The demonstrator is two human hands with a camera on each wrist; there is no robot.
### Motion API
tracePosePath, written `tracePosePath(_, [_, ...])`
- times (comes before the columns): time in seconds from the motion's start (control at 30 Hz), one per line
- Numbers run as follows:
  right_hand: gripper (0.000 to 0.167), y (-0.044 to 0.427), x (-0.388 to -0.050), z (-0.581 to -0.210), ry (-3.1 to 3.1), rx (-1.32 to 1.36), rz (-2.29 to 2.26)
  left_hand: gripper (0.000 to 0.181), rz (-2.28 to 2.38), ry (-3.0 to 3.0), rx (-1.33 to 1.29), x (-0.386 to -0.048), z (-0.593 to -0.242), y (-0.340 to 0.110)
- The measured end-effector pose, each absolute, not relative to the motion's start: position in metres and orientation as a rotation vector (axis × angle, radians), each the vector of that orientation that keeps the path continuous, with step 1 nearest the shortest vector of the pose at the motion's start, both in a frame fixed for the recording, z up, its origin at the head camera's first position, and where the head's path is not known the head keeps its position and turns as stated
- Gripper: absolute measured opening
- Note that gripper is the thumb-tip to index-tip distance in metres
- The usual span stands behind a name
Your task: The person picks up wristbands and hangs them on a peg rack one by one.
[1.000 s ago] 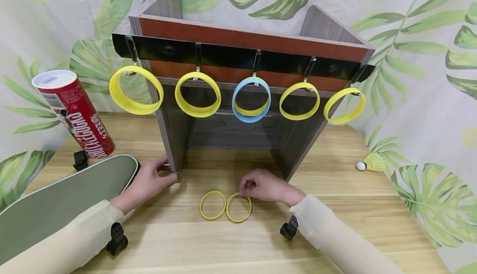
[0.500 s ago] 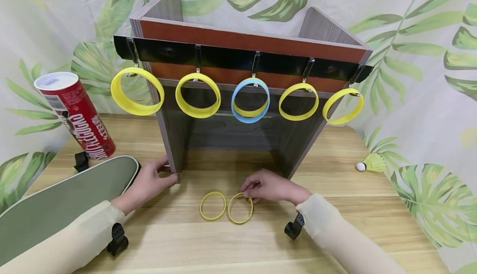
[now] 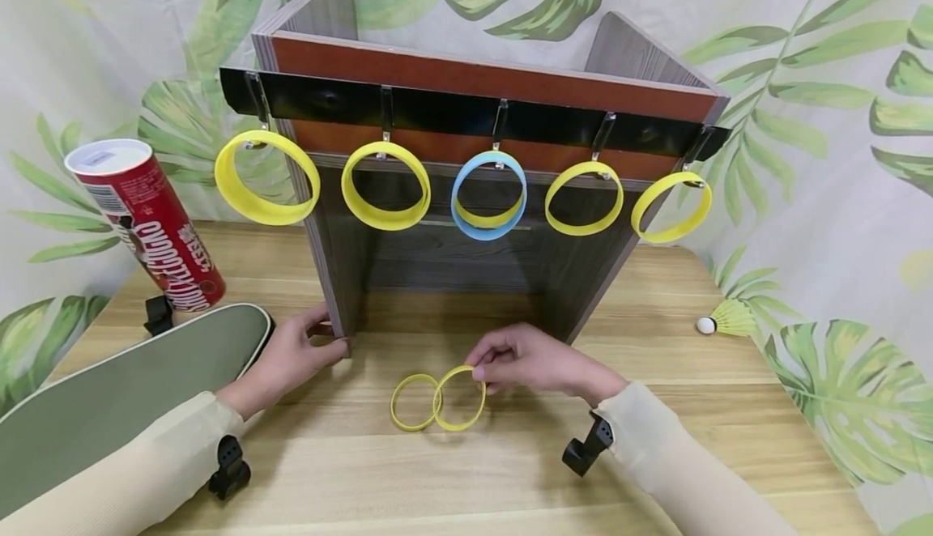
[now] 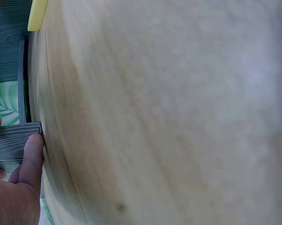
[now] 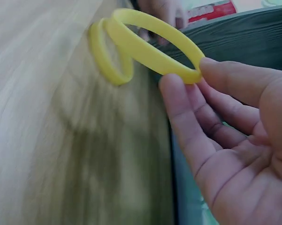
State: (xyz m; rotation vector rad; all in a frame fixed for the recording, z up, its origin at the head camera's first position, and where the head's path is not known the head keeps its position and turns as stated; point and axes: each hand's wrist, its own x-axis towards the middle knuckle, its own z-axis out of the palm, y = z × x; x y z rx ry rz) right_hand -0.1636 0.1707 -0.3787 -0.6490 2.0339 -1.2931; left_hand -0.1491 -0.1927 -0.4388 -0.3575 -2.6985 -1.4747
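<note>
In the head view my left hand (image 3: pixel 295 358) grips the lower front edge of the grey wooden stand's left side panel (image 3: pixel 325 236). The left wrist view shows the panel edge (image 4: pixel 11 143) between the thumb and fingers. My right hand (image 3: pixel 543 364) pinches a yellow silicone wristband (image 5: pixel 152 55) between thumb and fingertips. That band is tilted up off the table, and in the head view its left side overlaps a second yellow wristband (image 3: pixel 394 408) on the tabletop. Above, several yellow wristbands (image 3: pixel 386 223) and a blue one (image 3: pixel 487 234) hang from hooks on a black bar (image 3: pixel 437 111).
A red snack can (image 3: pixel 164 236) stands at the left, behind a grey-green padded case (image 3: pixel 138 390). To the right lies a yellow shuttlecock (image 3: pixel 731 318) on the wooden table (image 3: pixel 437 487). A leaf-patterned cloth (image 3: pixel 794 155) covers the back.
My right hand has lifted one edge of the right-hand wristband off the table and tilted it, so it now overlaps the other band. The left hand stays on the panel.
</note>
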Motion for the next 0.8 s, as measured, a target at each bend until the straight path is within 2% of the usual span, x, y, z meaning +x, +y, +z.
tracePosePath(0.47, [0.031, 0.183, -0.144, -0.317, 2.063, -0.669, -1.834, 0.047, -1.482, -2.704, -0.367, -0.151, -0.437, -0.192])
tracePosePath(0.67, [0.014, 0.183, -0.131, -0.296, 2.079, -0.713, -2.016, 0.046, -1.491, -2.695, -0.359, -0.150, -0.438, -0.193])
tracePosePath(0.8, [0.019, 0.187, -0.122, -0.283, 2.053, -0.804, -2.167, 0.048, -1.502, -2.698, -0.365, -0.150, -0.438, -0.193])
